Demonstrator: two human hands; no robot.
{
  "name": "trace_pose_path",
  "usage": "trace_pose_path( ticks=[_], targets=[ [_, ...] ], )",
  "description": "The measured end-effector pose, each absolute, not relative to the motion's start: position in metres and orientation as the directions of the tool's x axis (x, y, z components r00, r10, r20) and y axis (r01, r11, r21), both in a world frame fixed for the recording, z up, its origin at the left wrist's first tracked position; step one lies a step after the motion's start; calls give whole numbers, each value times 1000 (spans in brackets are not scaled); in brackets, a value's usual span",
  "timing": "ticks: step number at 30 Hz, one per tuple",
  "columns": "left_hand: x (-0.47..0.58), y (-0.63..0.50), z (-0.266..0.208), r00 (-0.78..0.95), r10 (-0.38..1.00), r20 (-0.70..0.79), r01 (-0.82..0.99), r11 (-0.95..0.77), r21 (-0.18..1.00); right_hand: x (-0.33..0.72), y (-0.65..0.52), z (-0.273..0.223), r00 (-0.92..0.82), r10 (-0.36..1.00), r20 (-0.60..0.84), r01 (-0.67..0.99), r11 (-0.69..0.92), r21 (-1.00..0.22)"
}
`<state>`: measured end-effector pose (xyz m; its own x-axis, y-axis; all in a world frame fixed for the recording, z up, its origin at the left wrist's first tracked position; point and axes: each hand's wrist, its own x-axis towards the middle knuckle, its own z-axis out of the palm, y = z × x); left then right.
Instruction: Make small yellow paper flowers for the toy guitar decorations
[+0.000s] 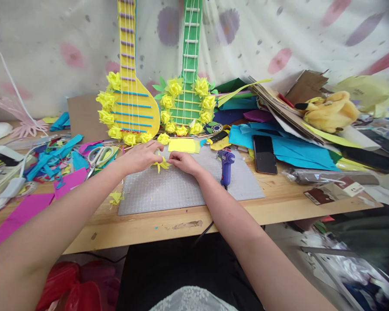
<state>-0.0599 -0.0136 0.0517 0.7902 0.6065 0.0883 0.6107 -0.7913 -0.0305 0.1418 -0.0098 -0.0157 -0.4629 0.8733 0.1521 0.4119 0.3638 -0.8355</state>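
Between my hands, above the grey cutting mat (168, 194), is a yellow paper flower (162, 165) with pointed petals. My left hand (144, 156) comes in from the left, its fingers bent and closed on the flower's side. From the right, my right hand (184, 162) pinches the flower's edge between thumb and fingers. The fingertips partly hide it. Just beyond lies a stack of yellow paper (183, 145), with a finished yellow paper rose (164, 138) beside it. A purple glue gun (226, 167) rests on the mat to the right.
Behind stand a yellow paper lute (138, 108) and a green one (186, 101), both trimmed with yellow roses. Scissors (99, 159) and paper scraps (58, 157) lie left. A phone (265, 154), blue paper (298, 147) and a cardboard pile (278, 108) are right.
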Motion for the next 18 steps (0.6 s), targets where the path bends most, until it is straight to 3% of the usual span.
trace_pose_path(
  ticks=[10, 18],
  targets=[
    [-57, -2, 57, 871, 489, 43, 490, -871, -40, 142, -9, -18, -457, 876, 153, 410, 361, -837],
    [-49, 4, 67, 830, 558, 29, 558, -825, -90, 141, -10, -15, -468, 868, 165, 431, 387, -815]
  ],
)
